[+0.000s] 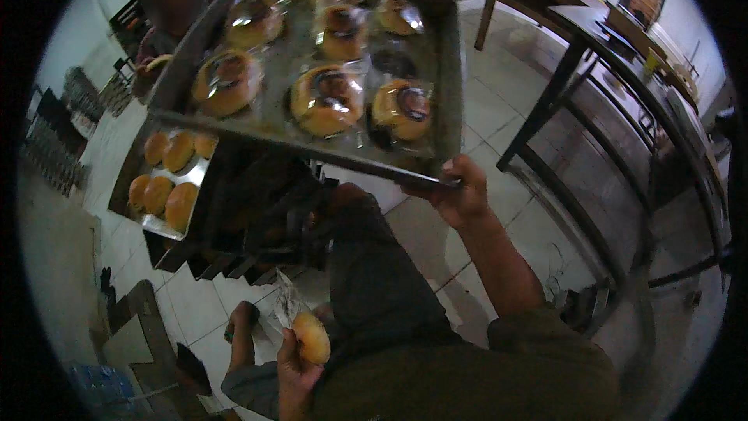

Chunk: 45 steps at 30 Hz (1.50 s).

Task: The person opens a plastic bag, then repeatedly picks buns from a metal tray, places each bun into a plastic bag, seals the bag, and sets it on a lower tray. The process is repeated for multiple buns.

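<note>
My right hand (461, 190) grips the near right corner of a large metal baking tray (304, 149), which is tilted. Several round buns with dark centres lie on it in clear plastic wrappers, among them a wrapped bun (327, 99) near the front edge. Low in the picture, my left hand (299, 365) holds a golden bun (314, 339) between thumb and fingers. Crumpled clear plastic (286, 301) rises just beside that bun; whether the hand holds it too, I cannot tell. Below the large tray's left side, plain golden buns (158, 194) sit in a smaller metal tray (201, 193).
Dark stacked trays (234, 257) stand under the small tray. Another person (158, 41) is beyond the large tray at the upper left. A metal-framed table (549, 99) stands on the right, on a tiled floor (491, 93). Wooden furniture (143, 310) is at the lower left.
</note>
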Each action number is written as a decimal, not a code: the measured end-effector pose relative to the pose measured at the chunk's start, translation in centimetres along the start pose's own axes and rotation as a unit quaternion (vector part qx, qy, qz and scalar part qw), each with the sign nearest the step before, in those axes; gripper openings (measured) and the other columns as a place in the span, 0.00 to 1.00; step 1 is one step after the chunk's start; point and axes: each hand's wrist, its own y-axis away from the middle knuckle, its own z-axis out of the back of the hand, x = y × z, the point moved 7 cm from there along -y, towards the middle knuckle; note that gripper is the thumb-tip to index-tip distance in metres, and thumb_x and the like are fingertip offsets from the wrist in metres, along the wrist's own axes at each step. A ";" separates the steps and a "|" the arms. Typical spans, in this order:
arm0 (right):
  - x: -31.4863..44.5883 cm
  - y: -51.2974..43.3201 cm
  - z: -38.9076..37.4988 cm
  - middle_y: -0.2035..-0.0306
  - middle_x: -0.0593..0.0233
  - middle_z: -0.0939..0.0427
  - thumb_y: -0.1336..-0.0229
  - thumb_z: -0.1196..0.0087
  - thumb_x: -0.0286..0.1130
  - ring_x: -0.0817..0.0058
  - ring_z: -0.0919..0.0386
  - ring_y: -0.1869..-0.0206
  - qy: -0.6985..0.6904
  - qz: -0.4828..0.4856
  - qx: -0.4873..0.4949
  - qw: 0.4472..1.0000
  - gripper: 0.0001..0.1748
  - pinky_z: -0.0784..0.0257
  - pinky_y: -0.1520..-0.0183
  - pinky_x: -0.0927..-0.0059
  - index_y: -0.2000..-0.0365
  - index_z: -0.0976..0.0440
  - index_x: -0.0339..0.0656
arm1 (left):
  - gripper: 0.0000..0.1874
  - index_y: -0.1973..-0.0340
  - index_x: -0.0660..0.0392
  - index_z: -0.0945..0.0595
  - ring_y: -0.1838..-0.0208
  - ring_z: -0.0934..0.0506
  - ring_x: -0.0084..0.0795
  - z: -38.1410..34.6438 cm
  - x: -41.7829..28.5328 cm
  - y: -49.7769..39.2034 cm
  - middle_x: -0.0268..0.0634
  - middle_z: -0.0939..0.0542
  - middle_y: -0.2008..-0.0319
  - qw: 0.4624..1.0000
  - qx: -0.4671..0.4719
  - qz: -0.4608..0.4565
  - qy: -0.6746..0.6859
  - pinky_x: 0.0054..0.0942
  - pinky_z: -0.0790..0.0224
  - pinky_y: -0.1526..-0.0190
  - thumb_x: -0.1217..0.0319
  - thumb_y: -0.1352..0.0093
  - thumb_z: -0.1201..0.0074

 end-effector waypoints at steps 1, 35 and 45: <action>1.0 0.4 1.2 0.41 0.38 0.21 0.46 0.48 0.37 0.43 0.20 0.41 -0.016 0.016 0.025 0.999 0.38 0.24 0.35 0.34 0.37 0.32 0.24 | 0.29 0.37 0.60 0.21 0.41 0.17 0.42 -0.1 0.6 -0.4 0.45 0.16 0.43 1.000 -0.004 0.028 0.014 0.46 0.22 0.38 0.50 0.23 0.41; -36.9 -6.5 53.2 0.52 0.50 0.18 0.38 0.36 0.47 0.52 0.19 0.48 0.546 -0.203 -0.346 0.735 0.25 0.21 0.45 0.48 0.53 0.21 0.34 | 0.34 0.30 0.59 0.29 0.39 0.19 0.43 -1.9 -4.5 -18.4 0.43 0.20 0.38 0.973 -0.120 0.105 -0.165 0.45 0.23 0.39 0.47 0.21 0.47; -16.2 -1.6 16.6 0.64 0.69 0.18 0.23 0.45 0.42 0.84 0.23 0.59 0.290 0.086 -0.232 0.924 0.17 0.25 0.53 0.71 0.61 0.18 0.38 | 0.36 0.28 0.58 0.32 0.38 0.20 0.43 -2.2 -5.8 -12.5 0.42 0.21 0.36 0.976 -0.107 0.013 -0.188 0.43 0.24 0.39 0.45 0.21 0.48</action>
